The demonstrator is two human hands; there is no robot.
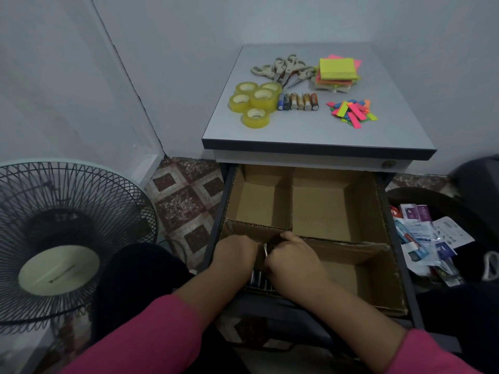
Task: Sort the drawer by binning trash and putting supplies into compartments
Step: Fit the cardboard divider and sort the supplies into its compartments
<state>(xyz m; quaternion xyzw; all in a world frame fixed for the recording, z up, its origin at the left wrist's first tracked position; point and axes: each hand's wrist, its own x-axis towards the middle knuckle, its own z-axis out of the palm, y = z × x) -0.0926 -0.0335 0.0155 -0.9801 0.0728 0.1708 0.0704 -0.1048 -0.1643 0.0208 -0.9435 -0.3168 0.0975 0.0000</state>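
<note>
Head view has me looking down into the open drawer, where cardboard dividers make four compartments. My left hand and right hand are both down in the near-left compartment, knuckles up and fingers curled close together around something small and metallic between them; I cannot tell exactly what it is or which hand grips it. Dark, slim items, possibly pens or batteries, already lie in that compartment below my wrists.

By my judgement the sorting is roughly at its middle. Trash looks binned: wrappers and paper scraps fill the dark bin to the right of the drawer. Three compartments hold nothing I can see. Still waiting on the cabinet top, far from my hands, are the tape rolls, scissors, batteries, sticky notes and coloured page flags. Each group still needs its own section.
</note>
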